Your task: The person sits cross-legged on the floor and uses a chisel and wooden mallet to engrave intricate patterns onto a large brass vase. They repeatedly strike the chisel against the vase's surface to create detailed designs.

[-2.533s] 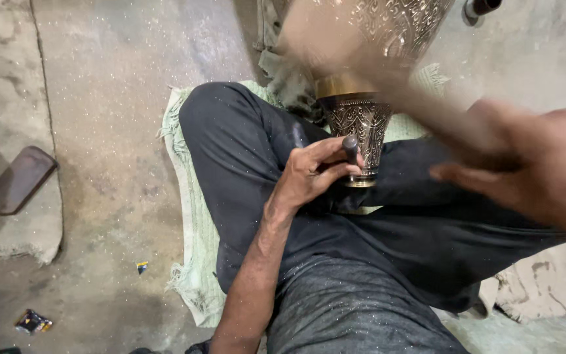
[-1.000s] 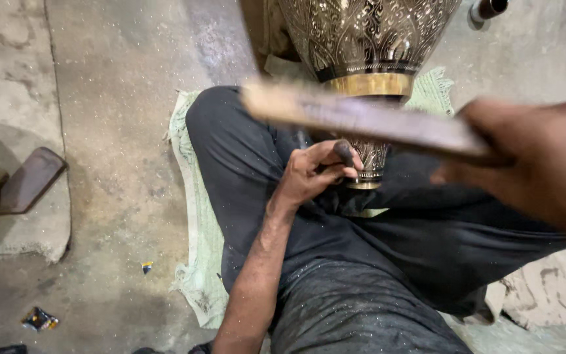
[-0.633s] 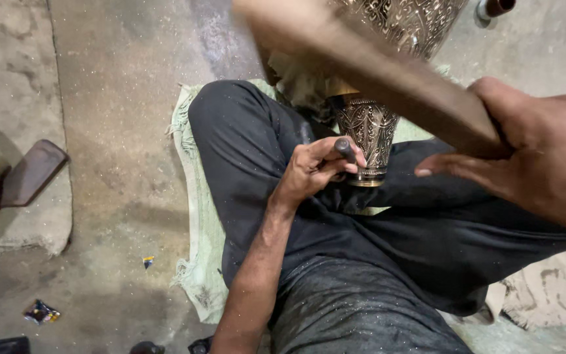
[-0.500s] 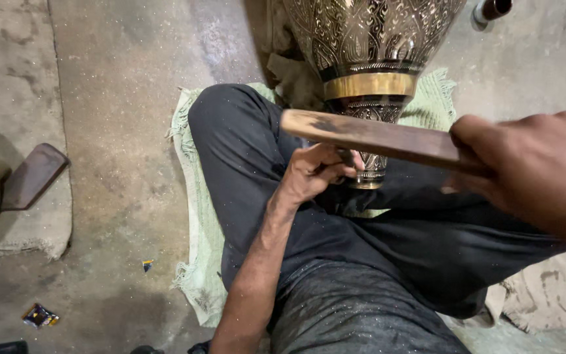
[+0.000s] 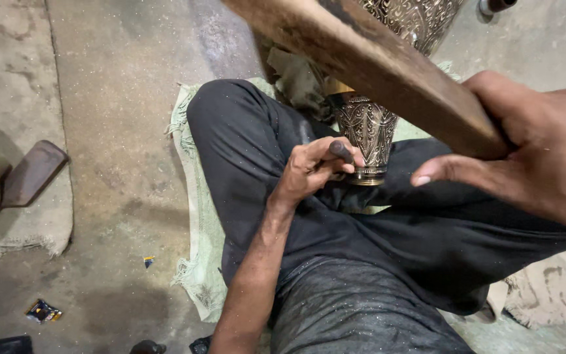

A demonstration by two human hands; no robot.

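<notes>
- Engraved metal vase (image 5: 368,128): brass-coloured, dense chased pattern over the whole surface, narrow stem with a plain band at the foot; it stands propped between the seated person's crossed legs, its wide body running out of the top of the view; judged stiff, hollow and moderately heavy, with a smooth foot likely to slip on cloth; best steadied at the narrow stem or foot, away from the worked relief
- Small dark punch (image 5: 342,152): short rod with a rounded head, tip set against the lower stem of the vase; judged hard, light and easy to roll; to be pinched low and close to the tip
- Left hand (image 5: 316,167): fingers curled closed around the punch, heel resting on the thigh just beside the vase foot
- Wooden mallet (image 5: 375,65): long worn bar, raised above the vase and punch; judged rigid and fairly weighty; gripped at its near end
- Right hand (image 5: 532,157): wrapped around the mallet's end, forefinger extended loose beneath it
- Green cloth (image 5: 194,216): frayed mat on the concrete floor (image 5: 119,78) beneath the legs
</notes>
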